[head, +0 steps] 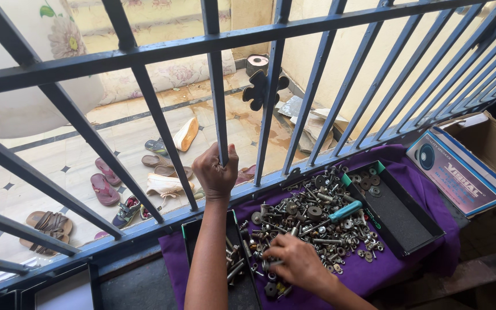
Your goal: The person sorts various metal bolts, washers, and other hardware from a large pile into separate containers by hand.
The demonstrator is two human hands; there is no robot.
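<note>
My left hand (216,172) is wrapped around a vertical bar (218,97) of the dark metal grille. My right hand (297,261) rests fingers-down on a heap of bolts, nuts and washers (311,215) spread over a purple cloth (374,270), pinching at small pieces; I cannot tell whether it holds one. A screwdriver with a teal handle (344,211) lies in the heap just right of that hand. A black tray (236,270) holding several long bolts sits between my arms. Another black tray (400,221), with a few washers at its far end, lies to the right.
An open cardboard box (477,155) with a blue printed flap stands at the right. Beyond the grille, far below, several sandals and shoes (162,172) lie on a tiled floor, next to broken tile pieces (311,123) and a floral mattress (167,74).
</note>
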